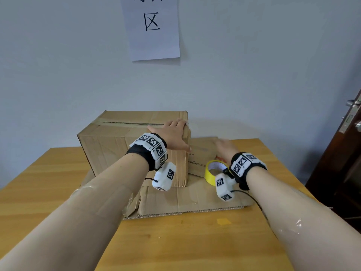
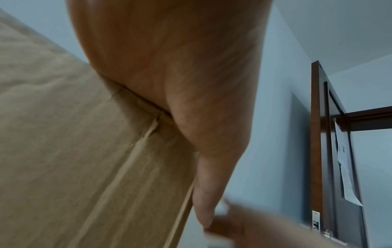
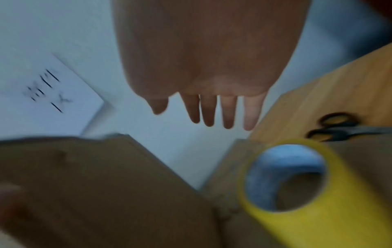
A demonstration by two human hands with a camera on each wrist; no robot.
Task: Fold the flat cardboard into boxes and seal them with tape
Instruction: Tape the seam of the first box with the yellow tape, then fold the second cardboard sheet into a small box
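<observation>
A folded brown cardboard box (image 1: 109,139) stands on flat cardboard (image 1: 195,198) at the table's far middle, its top flaps closed with a seam along the top. My left hand (image 1: 173,135) lies flat on the box's top right corner, palm pressing the edge (image 2: 135,95), thumb down the right side. My right hand (image 1: 224,147) hovers open with straight fingers (image 3: 208,114) to the right of the box, holding nothing. A yellow tape roll (image 1: 214,171) stands on the cardboard just under my right wrist, also large in the right wrist view (image 3: 318,218).
Black-handled scissors (image 3: 335,129) lie on the wooden table (image 1: 48,182) to the right. Another flat printed cardboard piece (image 1: 203,155) lies behind the tape. A paper sign (image 1: 152,28) hangs on the wall. A dark wooden door (image 1: 343,145) stands at the right.
</observation>
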